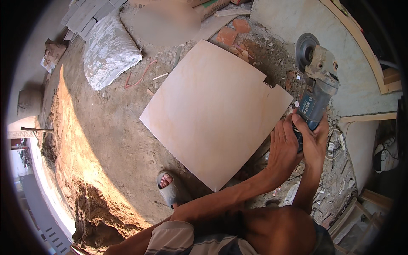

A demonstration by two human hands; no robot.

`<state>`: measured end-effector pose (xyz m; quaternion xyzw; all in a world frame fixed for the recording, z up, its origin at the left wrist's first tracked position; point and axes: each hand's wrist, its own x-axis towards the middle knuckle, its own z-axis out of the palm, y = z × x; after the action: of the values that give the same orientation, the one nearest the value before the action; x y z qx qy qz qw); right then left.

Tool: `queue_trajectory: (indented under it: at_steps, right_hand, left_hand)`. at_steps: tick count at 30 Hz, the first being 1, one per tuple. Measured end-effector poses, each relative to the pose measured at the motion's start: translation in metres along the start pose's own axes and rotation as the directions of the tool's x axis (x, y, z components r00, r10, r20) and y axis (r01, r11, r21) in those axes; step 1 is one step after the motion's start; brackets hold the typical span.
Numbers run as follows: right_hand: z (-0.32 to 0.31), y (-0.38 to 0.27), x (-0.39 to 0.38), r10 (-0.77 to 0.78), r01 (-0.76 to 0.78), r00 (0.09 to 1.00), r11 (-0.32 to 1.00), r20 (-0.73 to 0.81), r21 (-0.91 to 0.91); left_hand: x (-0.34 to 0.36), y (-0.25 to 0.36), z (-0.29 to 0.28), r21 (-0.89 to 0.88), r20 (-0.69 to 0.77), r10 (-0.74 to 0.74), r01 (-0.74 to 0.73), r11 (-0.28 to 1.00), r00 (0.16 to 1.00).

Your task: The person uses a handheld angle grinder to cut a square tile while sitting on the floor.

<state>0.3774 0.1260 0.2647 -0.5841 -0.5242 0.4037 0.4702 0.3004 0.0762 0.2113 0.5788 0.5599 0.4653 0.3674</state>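
Note:
A blue and grey angle grinder (316, 100) is held up at the right, its round dark disc (307, 49) pointing away from me. My right hand (316, 135) wraps round the rear of its body, thumb along the side. My left hand (282, 142) reaches across from the left, its fingers closed on the back end of the grinder near the right hand. Left of the grinder lies a large pale square tile (212, 112), turned cornerwise, with a small notch cut in its upper right edge. The disc is apart from the tile.
A white sack (108, 51) lies at the far left, near stacked grey blocks (89, 17). Broken red brick pieces (227, 36) and rubble sit beyond the tile. A large pale slab (357, 80) is at the right. My sandalled foot (170, 187) stands beside the tile's near left edge.

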Motion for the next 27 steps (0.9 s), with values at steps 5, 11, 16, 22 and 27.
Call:
queue_trajectory:
  at_steps: [5, 11, 16, 22, 27]
  right_hand:
    - [-0.027, 0.006, -0.001, 0.074, -0.071, 0.996, 0.995, -0.041, 0.066]
    - [-0.048, 0.015, 0.004, 0.087, -0.085, 0.996, 0.988, -0.013, 0.133]
    - [-0.053, 0.025, 0.010, 0.143, -0.143, 0.990, 0.967, 0.013, 0.213]
    - [-0.083, 0.018, 0.012, 0.175, -0.172, 0.985, 0.958, 0.008, 0.228]
    - [-0.086, 0.029, 0.009, 0.197, -0.209, 0.977, 0.953, 0.078, 0.219]
  left_hand:
    - [-0.032, -0.024, -0.079, -0.078, 0.358, -0.051, 0.085, 0.993, 0.932]
    - [-0.112, -0.170, -0.237, 0.046, -0.368, -0.761, 0.828, 0.559, 0.534]
    - [-0.159, -0.247, -0.263, -0.248, -0.070, -0.951, 0.918, 0.310, 0.302]
    - [-0.126, -0.237, -0.184, -0.540, -0.338, -0.932, 0.784, 0.307, 0.133]
    - [-0.113, -0.245, -0.211, -0.524, -0.508, -0.857, 0.758, 0.389, 0.088]
